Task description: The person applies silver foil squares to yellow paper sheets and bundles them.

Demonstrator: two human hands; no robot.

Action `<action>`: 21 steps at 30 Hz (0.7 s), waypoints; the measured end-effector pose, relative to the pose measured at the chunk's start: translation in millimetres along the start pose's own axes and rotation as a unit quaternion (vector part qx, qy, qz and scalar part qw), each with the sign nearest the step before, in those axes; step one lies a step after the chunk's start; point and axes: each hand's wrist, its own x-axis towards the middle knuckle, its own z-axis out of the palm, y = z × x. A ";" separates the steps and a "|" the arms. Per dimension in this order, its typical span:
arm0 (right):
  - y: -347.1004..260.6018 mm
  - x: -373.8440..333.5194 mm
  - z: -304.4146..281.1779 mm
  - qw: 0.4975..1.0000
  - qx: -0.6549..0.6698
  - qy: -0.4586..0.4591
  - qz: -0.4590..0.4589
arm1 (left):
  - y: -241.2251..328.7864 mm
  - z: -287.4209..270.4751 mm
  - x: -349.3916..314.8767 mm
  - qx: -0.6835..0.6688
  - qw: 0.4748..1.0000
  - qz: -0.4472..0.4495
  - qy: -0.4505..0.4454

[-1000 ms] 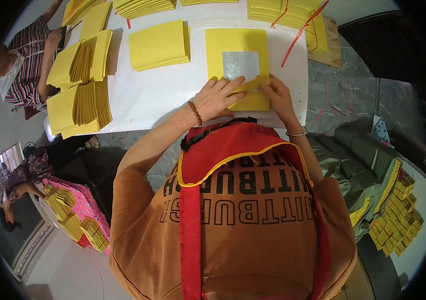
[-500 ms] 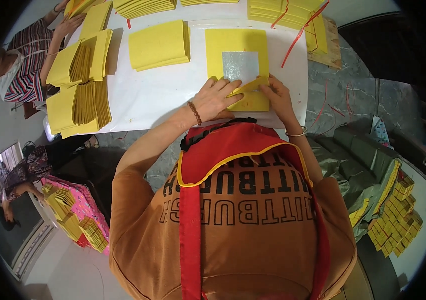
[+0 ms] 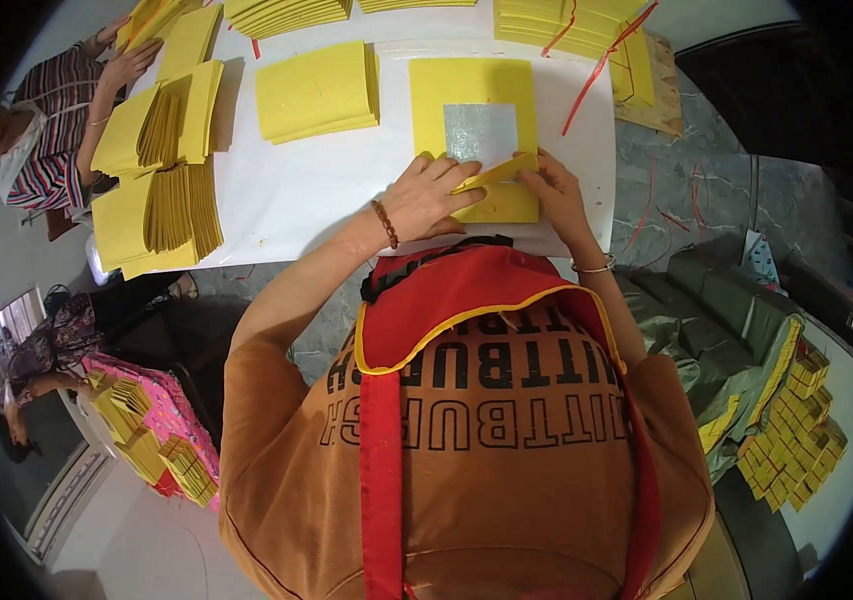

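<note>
A sheet of yellow paper (image 3: 471, 80) with a silver square patch (image 3: 481, 130) lies near the right end of the white table. Its near edge is lifted into a slanting fold (image 3: 501, 172), and both my hands grip it. My left hand (image 3: 424, 196) holds the fold's left end between fingers and thumb, with the fingers bent across the paper. At the other end, my right hand (image 3: 556, 195) pinches the fold between thumb and fingers. Whether one sheet or more lies under my fingers is hidden.
A stack of yellow paper (image 3: 311, 90) lies left of the sheet. Folded yellow bundles (image 3: 156, 215) stand at the table's left edge. A red string (image 3: 596, 75) hangs by the back-right stack. Co-workers (image 3: 41, 130) handle yellow paper at left. Tied yellow bundles (image 3: 796, 445) are piled at right.
</note>
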 end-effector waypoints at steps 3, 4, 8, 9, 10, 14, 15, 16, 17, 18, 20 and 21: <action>0.2 0.2 -0.9 1.000 -0.004 -0.004 0.001 | -5.6 0.8 -0.5 -0.021 1.000 0.007 0.001; -1.4 -0.3 -0.5 1.000 0.009 -0.008 0.003 | -6.2 1.3 -1.1 -0.032 0.999 0.007 -0.002; -4.0 0.1 0.8 1.000 0.026 -0.010 0.006 | -6.9 1.4 -1.3 -0.049 0.999 -0.003 0.001; -2.3 0.2 0.2 1.000 0.026 -0.010 0.006 | -7.7 1.5 -1.2 -0.063 0.998 -0.004 0.003; 0.9 0.3 -1.0 1.000 0.025 -0.011 0.010 | -8.3 1.6 -1.2 -0.077 0.997 -0.006 0.006; 0.2 -1.1 -0.8 0.999 0.031 -0.007 0.027 | -9.3 4.8 -1.9 -0.084 0.996 -0.015 0.014; 3.1 -1.0 -1.3 0.999 0.031 -0.007 0.027 | -9.9 6.8 -2.0 -0.085 0.996 -0.016 0.024; 8.3 -1.2 -1.8 0.999 -0.021 0.029 -0.039 | -10.6 8.5 -1.9 -0.085 0.996 -0.018 0.035; 11.7 -1.3 -2.7 0.990 -0.072 0.065 -0.105 | -11.4 9.9 -1.5 -0.085 0.996 -0.017 0.035; 7.6 -2.6 -1.6 0.990 -0.072 0.063 -0.105 | -12.2 11.4 -2.4 -0.102 0.994 -0.019 0.043; -3.3 -10.1 -0.9 0.964 -0.221 0.115 -0.094 | -14.4 14.9 -4.1 -0.118 0.991 -0.023 0.051; -7.5 -13.0 -0.9 0.964 -0.221 0.116 -0.094 | -15.5 15.7 -3.5 -0.150 0.986 -0.037 0.061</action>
